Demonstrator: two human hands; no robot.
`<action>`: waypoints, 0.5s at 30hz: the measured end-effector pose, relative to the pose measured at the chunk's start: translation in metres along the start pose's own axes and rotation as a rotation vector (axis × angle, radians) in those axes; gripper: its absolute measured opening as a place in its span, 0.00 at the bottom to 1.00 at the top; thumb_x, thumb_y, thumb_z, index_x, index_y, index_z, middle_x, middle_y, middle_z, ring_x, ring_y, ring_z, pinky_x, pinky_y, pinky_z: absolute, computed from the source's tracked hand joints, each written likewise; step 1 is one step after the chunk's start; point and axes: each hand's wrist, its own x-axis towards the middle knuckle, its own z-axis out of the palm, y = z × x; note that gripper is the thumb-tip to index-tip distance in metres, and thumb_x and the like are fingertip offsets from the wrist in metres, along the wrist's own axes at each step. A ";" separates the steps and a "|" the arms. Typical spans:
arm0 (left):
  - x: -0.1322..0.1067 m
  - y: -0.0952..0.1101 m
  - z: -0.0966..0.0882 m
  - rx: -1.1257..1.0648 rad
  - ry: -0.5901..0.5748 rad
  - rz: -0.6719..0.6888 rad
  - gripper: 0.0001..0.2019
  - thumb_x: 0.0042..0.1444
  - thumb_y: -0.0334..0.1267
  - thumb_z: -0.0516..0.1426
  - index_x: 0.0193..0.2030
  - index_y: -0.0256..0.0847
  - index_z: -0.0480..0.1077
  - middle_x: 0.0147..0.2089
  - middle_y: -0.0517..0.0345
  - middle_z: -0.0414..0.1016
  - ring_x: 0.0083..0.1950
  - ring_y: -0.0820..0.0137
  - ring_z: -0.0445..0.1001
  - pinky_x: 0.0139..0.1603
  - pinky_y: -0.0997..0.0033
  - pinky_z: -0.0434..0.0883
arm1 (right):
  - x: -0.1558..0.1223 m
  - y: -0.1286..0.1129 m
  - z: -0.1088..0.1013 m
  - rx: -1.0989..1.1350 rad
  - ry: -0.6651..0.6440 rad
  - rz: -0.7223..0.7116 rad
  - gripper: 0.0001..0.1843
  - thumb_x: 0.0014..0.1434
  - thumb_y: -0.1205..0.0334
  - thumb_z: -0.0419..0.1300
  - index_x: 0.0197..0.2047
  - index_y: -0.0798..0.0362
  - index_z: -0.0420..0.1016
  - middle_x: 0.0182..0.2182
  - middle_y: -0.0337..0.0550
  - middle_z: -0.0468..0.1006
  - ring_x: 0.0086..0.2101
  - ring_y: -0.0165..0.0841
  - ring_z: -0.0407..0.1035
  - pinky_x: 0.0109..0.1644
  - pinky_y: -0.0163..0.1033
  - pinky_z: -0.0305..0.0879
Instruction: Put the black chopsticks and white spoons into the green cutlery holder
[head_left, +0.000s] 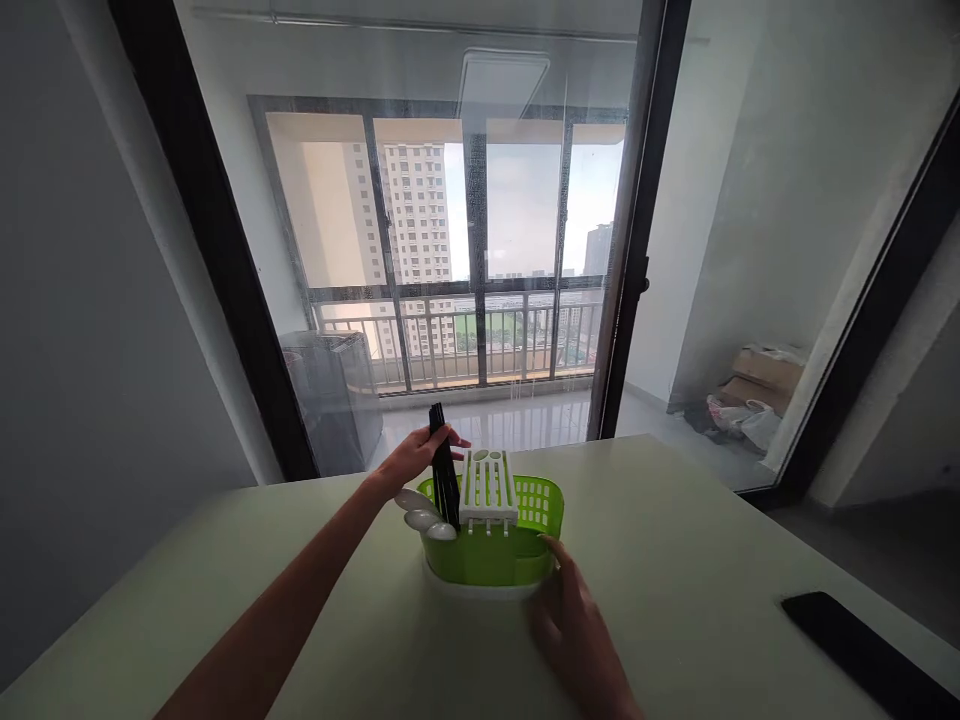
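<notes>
A green utensil basket [480,560] with a white base stands on the table. My left hand [420,452] is closed around a bundle of black chopsticks [445,480], which stand slightly tilted with their lower ends inside the basket's left part. White spoons [421,520] lean out over the left rim, bowls outward. A white slotted rack [488,488] sits at the middle of the basket. At the front right of the basket is my right hand [574,620], its index fingertip against the rim and its fingers apart. Motion blurs its lower fingers.
The pale table [675,560] reaches up to a glass door with a dark frame [634,230]. A black flat object [862,640] lies at the table's right edge. Beyond the glass are cardboard and bags [757,395] on the floor.
</notes>
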 end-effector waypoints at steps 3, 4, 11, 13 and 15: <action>-0.009 0.009 -0.014 -0.274 0.209 -0.015 0.18 0.65 0.53 0.59 0.40 0.37 0.69 0.53 0.39 0.82 0.44 0.58 0.85 0.57 0.51 0.76 | -0.001 -0.001 0.000 0.005 0.008 -0.014 0.31 0.66 0.63 0.52 0.71 0.44 0.55 0.63 0.51 0.71 0.63 0.43 0.68 0.60 0.51 0.71; -0.013 0.012 -0.022 -0.372 0.312 -0.022 0.15 0.67 0.49 0.58 0.39 0.37 0.68 0.52 0.39 0.83 0.42 0.59 0.85 0.56 0.51 0.77 | -0.002 -0.001 -0.001 0.006 0.013 -0.020 0.32 0.65 0.63 0.52 0.72 0.45 0.55 0.62 0.51 0.73 0.62 0.43 0.69 0.59 0.50 0.72; -0.055 0.022 -0.103 -0.717 0.776 -0.058 0.17 0.76 0.38 0.41 0.36 0.41 0.63 0.39 0.53 0.84 0.36 0.64 0.85 0.42 0.61 0.80 | -0.002 0.012 0.002 -0.014 0.022 -0.029 0.34 0.62 0.62 0.56 0.71 0.42 0.57 0.57 0.49 0.77 0.55 0.42 0.76 0.51 0.45 0.76; -0.074 0.021 -0.124 -0.747 0.828 -0.110 0.19 0.76 0.37 0.38 0.35 0.41 0.62 0.36 0.54 0.83 0.34 0.65 0.85 0.39 0.62 0.80 | -0.002 0.015 0.004 -0.026 0.038 -0.035 0.34 0.62 0.62 0.56 0.70 0.40 0.58 0.58 0.47 0.77 0.55 0.42 0.75 0.52 0.45 0.75; -0.095 0.017 -0.138 -0.759 0.851 -0.168 0.18 0.75 0.34 0.38 0.34 0.41 0.61 0.35 0.54 0.82 0.34 0.64 0.85 0.38 0.62 0.80 | -0.002 0.017 0.005 -0.032 0.047 -0.045 0.34 0.62 0.62 0.56 0.70 0.40 0.58 0.58 0.47 0.76 0.55 0.42 0.75 0.53 0.45 0.75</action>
